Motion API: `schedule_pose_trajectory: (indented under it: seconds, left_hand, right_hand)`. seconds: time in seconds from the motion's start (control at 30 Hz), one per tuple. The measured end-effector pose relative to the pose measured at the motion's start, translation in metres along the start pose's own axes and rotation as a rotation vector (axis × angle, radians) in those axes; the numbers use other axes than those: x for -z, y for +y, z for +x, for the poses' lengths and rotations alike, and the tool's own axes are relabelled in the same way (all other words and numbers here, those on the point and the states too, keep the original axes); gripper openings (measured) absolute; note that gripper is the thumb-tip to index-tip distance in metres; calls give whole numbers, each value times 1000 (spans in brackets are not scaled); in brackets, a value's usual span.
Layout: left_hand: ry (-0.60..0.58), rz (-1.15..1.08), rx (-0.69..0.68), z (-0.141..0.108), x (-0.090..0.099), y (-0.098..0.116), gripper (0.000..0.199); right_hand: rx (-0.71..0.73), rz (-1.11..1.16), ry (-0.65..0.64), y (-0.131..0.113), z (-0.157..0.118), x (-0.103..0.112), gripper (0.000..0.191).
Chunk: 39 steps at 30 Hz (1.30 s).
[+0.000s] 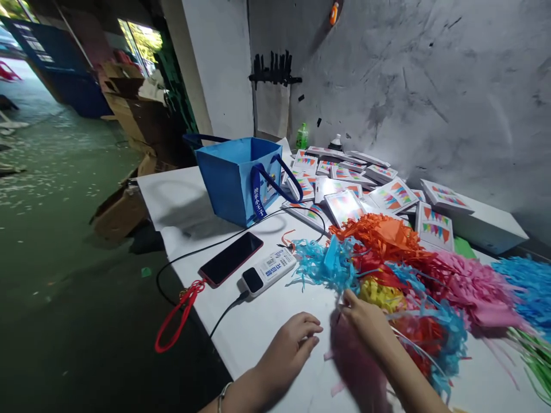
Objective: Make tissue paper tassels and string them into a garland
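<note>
My left hand (296, 345) hovers low over the white table, palm down, with nothing in it; its thumb stands apart from the bent fingers. To its right, my right hand (360, 315) is closed in a pinch at the near edge of a light-blue paper tassel (333, 265). The exact spot between the fingertips is partly hidden. Around that hand lie cut-paper tassels: an orange one (387, 232), a yellow one (382, 293) and a pink one (476, 287). Blue and red strips pass beside the right forearm.
A blue gift bag (224, 183) stands toward the back. Nearer are a dark phone (232, 258) with a red cord (181, 315) and a white device (273, 269) on a black cable. Several flat packets (394, 195) are heaped by the grey wall (408, 86). The table edge drops off at left.
</note>
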<state>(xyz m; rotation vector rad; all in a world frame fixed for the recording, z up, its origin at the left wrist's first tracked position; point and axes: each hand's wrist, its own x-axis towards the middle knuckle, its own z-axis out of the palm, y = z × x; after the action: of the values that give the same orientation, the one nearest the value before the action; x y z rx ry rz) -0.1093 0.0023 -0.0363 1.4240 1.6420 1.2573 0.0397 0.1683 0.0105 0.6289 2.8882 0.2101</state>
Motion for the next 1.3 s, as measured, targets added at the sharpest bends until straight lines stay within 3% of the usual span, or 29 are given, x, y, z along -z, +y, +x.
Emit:
schedule_pose_trajectory:
  seconds: [0.23, 0.37, 0.5, 0.6, 0.7, 0.8, 0.93, 1.13, 1.2, 1.3]
  left_hand:
    - [2, 14, -20, -1, -2, 2, 22]
    - [51, -49, -21, -1, -1, 1, 20]
    - [238, -173, 34, -3, 4, 10, 22]
    - [231, -362, -16, -7, 3, 27, 19]
    - [194, -648, 6, -9, -3, 41, 11]
    - [171, -791, 73, -13, -6, 47, 17]
    - [105, -780, 32, -19, -3, 51, 21]
    - [-13, -599, -40, -26, 3, 62, 22]
    - [-1, -539, -59, -27, 4, 63, 24]
    - [123, -522, 11, -27, 12, 61, 24]
  right_hand:
    - [102, -57, -47, 8, 20, -10, 15]
    - [64, -28, 3, 11, 19, 1, 13]
    - [35, 56, 121, -14, -2, 24, 15]
    - [50, 142, 189, -40, -23, 34, 19]
    - [45, 352, 317, -60, -39, 35, 19]
    - [17, 807, 453, -70, -52, 36, 14]
    - [-85, 1174, 391, -79, -67, 41, 18]
    - [-152, 1303, 379, -92, -76, 40, 26]
    - [-178, 1297, 377, -94, -79, 38, 24]
    - [-294, 1292, 407, -90, -90, 36, 24]
